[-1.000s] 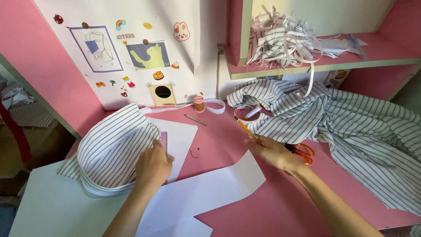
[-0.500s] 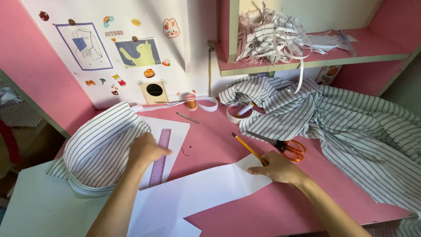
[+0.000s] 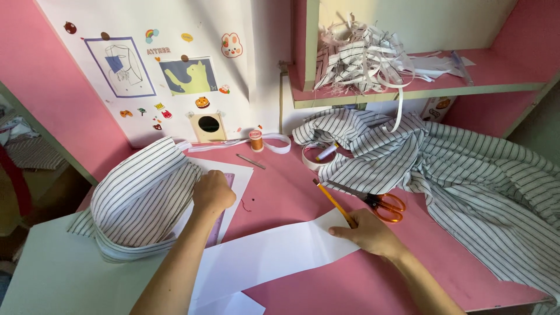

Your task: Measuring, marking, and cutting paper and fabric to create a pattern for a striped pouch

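Two hands of mine are on the pink tabletop [image 3: 280, 192]. My right hand [image 3: 367, 233] is closed around a yellow pencil [image 3: 333, 202], its tip slanting up and away, while the heel of the hand presses on the end of a long white paper strip [image 3: 274, 256] that runs across the table toward my left arm. My left hand [image 3: 213, 191] is curled into a loose fist, knuckles down on a translucent purple ruler [image 3: 220, 214] lying over a white sheet [image 3: 240, 175], just beside the folded black-and-white striped fabric [image 3: 140, 198]. Orange-handled scissors [image 3: 382, 205] lie just beyond my right hand, at the edge of a larger heap of striped cloth [image 3: 466, 169].
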